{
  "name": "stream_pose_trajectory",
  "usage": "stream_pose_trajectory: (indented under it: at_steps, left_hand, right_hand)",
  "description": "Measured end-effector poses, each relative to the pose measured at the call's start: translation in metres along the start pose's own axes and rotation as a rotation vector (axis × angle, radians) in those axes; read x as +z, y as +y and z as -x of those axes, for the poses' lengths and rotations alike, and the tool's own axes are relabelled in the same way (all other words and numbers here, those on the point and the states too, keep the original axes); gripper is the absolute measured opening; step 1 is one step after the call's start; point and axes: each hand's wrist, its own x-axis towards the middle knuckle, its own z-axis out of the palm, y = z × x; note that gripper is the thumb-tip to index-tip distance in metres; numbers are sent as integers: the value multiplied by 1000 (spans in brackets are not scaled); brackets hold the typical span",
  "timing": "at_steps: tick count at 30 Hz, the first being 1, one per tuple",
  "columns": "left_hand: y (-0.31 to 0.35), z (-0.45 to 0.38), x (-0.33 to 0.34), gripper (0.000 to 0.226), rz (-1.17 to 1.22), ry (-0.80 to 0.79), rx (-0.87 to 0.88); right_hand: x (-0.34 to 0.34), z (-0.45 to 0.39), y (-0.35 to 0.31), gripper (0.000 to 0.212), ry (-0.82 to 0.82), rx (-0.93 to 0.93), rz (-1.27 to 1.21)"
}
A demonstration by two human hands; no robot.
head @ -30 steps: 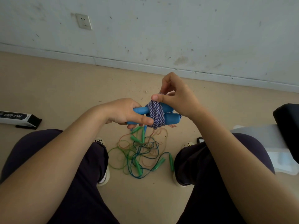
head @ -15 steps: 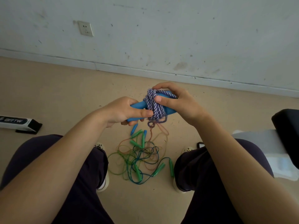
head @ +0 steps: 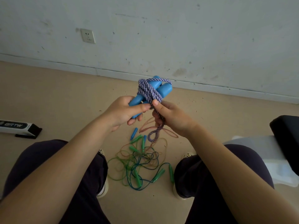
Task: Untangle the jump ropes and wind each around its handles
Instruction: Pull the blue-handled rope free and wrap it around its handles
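Observation:
My left hand [head: 124,111] grips the lower ends of two blue handles [head: 162,89], which tilt up and away from me. A purple-and-white braided rope [head: 149,92] is wound around both handles. Just below the wraps, my right hand [head: 171,118] pinches the rope's loose end, and a short loop of it hangs under my palm. On the floor between my feet lies a tangle of thin green, blue and orange ropes [head: 139,162] with several green handles and small blue ones.
My knees in dark trousers frame the pile on both sides. A white and black box [head: 17,127] lies on the floor at the left. At the right are a black object [head: 286,136] and a pale plastic item [head: 265,152]. The wall is close ahead.
The wrapped handles swung from lying level to pointing up and away. My right hand dropped from the top of the wraps to below them, pulling the rope end down.

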Motion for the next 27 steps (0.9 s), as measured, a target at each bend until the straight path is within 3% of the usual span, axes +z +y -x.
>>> stream_pose_trajectory:
  at_steps: [5,10,16,21,25,27]
  left_hand:
    - [-2,-1,3,27,-21,54,66]
    - [-2,-8,-7,21,167,290,77]
    - [-5,-11,3,23,167,392,46]
    - [-9,-12,15,16,291,236,15]
    - [-8,-9,16,34,351,32,-24]
    - [-8,-6,19,26,328,-12,-2]
  right_hand:
    - [0,-1,-2,28,-31,17,5]
    - [-4,-2,0,28,-46,56,80]
    - [1,0,5,27,-49,49,148]
    - [1,-1,13,25,-92,59,208]
    - [4,-1,16,24,-120,84,263]
    - [6,-1,16,25,-133,87,266]
